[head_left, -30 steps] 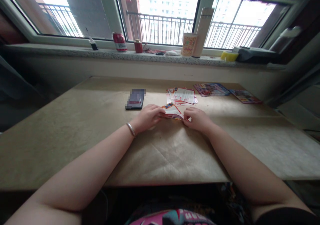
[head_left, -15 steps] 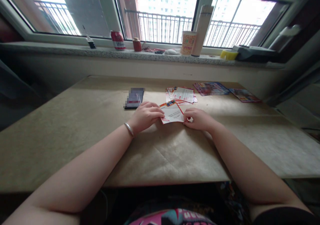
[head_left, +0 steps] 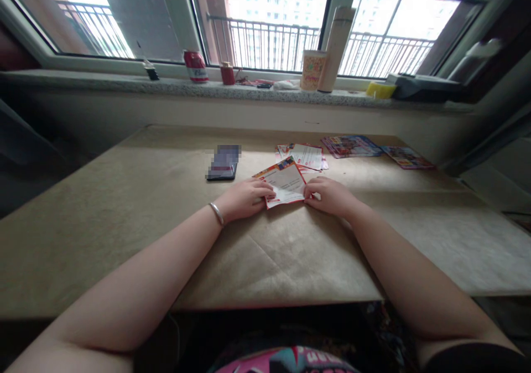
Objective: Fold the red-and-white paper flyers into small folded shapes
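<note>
Tabletop [head_left: 124, 223] fills most of the view: a wide, pale brown board, creased like kraft paper, with its near edge above the person's lap. Beyond it runs a long window [head_left: 274, 24] with grey frames, a railed balcony and bright high-rise fronts outside. Under the glass lies a speckled stone sill [head_left: 103, 85] that spans the room's far wall.

Both bare forearms reach in from below and meet at the middle of the table. The left hand [head_left: 243, 198], with a thin metal bangle [head_left: 216, 213] at the wrist, curls closed with its fingertips pinching the left lower edge of a leaflet [head_left: 284, 180]. The right hand [head_left: 329, 195] is likewise closed, gripping the leaflet's right edge. The leaflet sits between the two hands at the table's centre, its far edge tipped up off the board. Its upper face is white with lines of small print, a red border and a coloured strip along the far edge.

Just behind it lies a loose pile of similar leaflets [head_left: 307, 156]. Farther right are a colourful stack [head_left: 350, 146] and, well apart, another stack [head_left: 406, 158]. A dark phone [head_left: 224, 162] lies flat to the left of the leaflet, near the left hand.

On the sill stand a tall beige flask [head_left: 335, 43], a patterned paper cup [head_left: 312, 70] touching it, a red can [head_left: 196, 66] and a small red jar [head_left: 227, 74].
</note>
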A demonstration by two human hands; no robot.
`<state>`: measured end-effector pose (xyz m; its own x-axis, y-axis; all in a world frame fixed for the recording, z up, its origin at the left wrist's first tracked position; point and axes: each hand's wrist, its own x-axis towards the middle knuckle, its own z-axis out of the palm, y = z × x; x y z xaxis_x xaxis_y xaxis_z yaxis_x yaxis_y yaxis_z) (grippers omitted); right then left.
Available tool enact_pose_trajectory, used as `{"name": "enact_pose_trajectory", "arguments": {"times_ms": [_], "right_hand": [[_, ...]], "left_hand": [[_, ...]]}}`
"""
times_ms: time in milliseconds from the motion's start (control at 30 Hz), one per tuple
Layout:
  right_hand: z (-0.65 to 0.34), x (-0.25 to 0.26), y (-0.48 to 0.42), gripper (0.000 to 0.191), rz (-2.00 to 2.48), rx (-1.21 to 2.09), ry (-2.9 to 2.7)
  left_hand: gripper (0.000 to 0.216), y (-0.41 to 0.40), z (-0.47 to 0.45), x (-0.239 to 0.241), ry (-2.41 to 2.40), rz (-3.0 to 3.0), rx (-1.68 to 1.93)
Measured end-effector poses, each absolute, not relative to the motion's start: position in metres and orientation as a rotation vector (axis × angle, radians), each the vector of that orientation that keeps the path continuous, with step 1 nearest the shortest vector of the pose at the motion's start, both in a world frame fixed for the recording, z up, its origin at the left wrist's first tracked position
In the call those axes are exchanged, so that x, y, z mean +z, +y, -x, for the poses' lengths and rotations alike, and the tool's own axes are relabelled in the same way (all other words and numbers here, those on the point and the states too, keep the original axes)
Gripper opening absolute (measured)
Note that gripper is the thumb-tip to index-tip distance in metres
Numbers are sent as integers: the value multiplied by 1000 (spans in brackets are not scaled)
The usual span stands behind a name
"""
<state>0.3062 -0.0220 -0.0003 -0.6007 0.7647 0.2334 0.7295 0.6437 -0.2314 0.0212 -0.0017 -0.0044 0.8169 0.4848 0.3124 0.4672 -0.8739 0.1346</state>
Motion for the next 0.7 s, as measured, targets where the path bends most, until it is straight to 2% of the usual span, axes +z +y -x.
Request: {"name": "enact_pose_trajectory", "arguments": {"times_ms": [133,433,700], "right_hand": [[-303,-2,-23,5,1180,144,-2529],[-300,-9,-18,6,1181,230,-2436],[-304,-13,-16,7,1138,252,-2421]], "left_hand": [[34,-8,-20,1,887,-2963,409],[45,-10,-24,-2,750,-2954,295],[34,-13,-27,1,766,-2909,356]]}}
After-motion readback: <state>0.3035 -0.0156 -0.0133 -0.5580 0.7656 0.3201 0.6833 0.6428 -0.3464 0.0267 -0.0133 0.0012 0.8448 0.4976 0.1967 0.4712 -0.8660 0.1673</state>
